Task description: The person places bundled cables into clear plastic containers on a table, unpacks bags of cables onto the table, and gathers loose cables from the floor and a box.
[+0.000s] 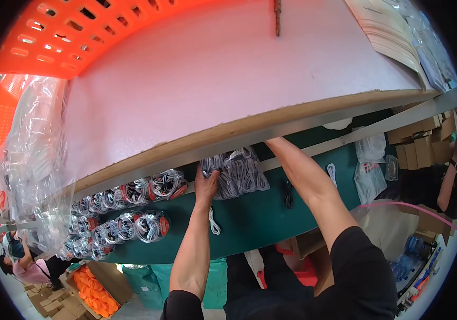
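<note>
My left hand point(206, 186) grips the left side of a clear plastic bag of bundled grey cables point(241, 173), thumb over the front. The bag sits on the green table point(244, 224), its upper end covered by the raised shelf point(228, 136). My right forearm point(300, 170) reaches under that shelf to the right of the bag; the hand itself is hidden behind the shelf edge. Near my left wrist lies a coiled white cable point(214, 221). A black cable bundle point(288, 194) and another white cable point(332, 173) lie to the right.
Rows of clear round packs with coiled cables point(151, 226) stand at left. Above are an orange perforated basket point(74, 32), plastic wrap point(42, 138) and a stack of paper point(391, 34). A box of orange items point(96, 290) is lower left. Other people point(34, 269) are beyond.
</note>
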A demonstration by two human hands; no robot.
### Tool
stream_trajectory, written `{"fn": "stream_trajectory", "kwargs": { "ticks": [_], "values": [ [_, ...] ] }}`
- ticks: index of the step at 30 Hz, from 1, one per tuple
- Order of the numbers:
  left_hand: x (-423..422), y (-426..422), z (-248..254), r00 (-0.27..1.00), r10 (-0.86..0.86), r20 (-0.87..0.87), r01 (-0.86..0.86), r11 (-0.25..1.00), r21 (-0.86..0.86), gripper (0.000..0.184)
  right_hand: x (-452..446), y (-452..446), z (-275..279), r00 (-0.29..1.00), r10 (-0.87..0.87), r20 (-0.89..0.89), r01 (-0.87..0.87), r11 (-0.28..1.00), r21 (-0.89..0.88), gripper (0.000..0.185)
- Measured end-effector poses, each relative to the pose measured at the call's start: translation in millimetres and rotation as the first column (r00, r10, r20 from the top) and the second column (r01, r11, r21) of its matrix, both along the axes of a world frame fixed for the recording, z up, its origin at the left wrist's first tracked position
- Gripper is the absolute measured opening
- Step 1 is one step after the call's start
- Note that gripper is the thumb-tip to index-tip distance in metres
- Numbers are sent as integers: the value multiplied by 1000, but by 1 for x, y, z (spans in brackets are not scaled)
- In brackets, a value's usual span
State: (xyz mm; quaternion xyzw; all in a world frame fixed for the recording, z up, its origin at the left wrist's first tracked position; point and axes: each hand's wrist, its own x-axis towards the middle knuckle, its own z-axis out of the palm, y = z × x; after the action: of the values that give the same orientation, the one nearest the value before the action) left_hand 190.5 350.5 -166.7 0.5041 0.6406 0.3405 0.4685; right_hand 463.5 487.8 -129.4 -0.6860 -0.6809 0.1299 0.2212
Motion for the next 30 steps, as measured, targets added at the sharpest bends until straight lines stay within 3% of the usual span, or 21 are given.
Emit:
{"fn": "stream_trajectory", "kwargs": {
  "ticks": [3, 7, 9, 12, 14, 15, 18, 19, 20, 21, 22, 24, 25, 27, 28, 30],
  "values": [
    [4, -5, 13, 997, 55, -57, -59, 996, -71, 74, 21, 3, 5, 999, -39, 6, 40, 999, -17, 42],
    [7, -4, 7, 995, 96, 5, -95, 993, -71, 72, 77, -8, 24, 990, -122, 70, 126, 990, -64, 44],
    [11, -3, 0, 997, 56, 60, -60, 996, 66, 70, 74, -8, 30, 996, -30, 88, 35, 998, -50, 46],
    [24, 10, -2, 996, 50, 76, -50, 999, -2, 71, 20, 0, 24, 964, 240, 117, -235, 971, -49, 48],
    [35, 19, -2, 992, 94, 86, -94, 996, -4, 72, -19, 12, 16, 948, 302, 97, -301, 953, -25, 49],
    [36, 23, -9, 996, 82, 45, -84, 996, 40, 75, -32, 17, 12, 979, 201, -35, -198, 978, 64, 49],
    [34, 13, -16, 992, 105, -73, -95, 987, 130, 85, -40, -16, 40, 976, 72, -204, -5, 950, 313, 28],
    [33, -14, -1, 971, 148, -190, -95, 960, 263, 85, -46, -48, 63, 942, 84, -326, 42, 932, 360, 19],
    [31, -43, 30, 930, 200, -309, -71, 921, 383, 84, -52, -86, 74, 884, 76, -461, 42, 970, 240, 15],
    [22, -81, 62, 939, 178, -296, -57, 925, 376, 72, -62, -128, 86, 826, 54, -561, -56, 998, 13, 14],
    [9, -116, 74, 948, 152, -280, -11, 894, 448, 61, -77, -173, 80, 749, 126, -651, -210, 976, -51, 13],
    [-22, -194, 82, 950, 163, -265, -34, 901, 432, 45, -109, -262, 69, 560, 122, -820, -508, 832, -223, 12],
    [-39, -231, 73, 938, 221, -267, -78, 885, 459, 37, -121, -302, 48, 530, 135, -837, -637, 715, -288, 10],
    [-72, -306, 60, 913, 312, -264, -229, 925, 302, 31, -149, -362, 31, 583, 24, -812, -750, 402, -526, 20],
    [-90, -338, 50, 884, 358, -300, -267, 914, 306, 27, -160, -386, 9, 572, 64, -818, -788, 319, -527, 24],
    [-126, -408, 16, 855, 389, -344, -373, 921, 114, 26, -189, -415, -13, 603, 236, -762, -796, 249, -552, 27]
  ]
}}
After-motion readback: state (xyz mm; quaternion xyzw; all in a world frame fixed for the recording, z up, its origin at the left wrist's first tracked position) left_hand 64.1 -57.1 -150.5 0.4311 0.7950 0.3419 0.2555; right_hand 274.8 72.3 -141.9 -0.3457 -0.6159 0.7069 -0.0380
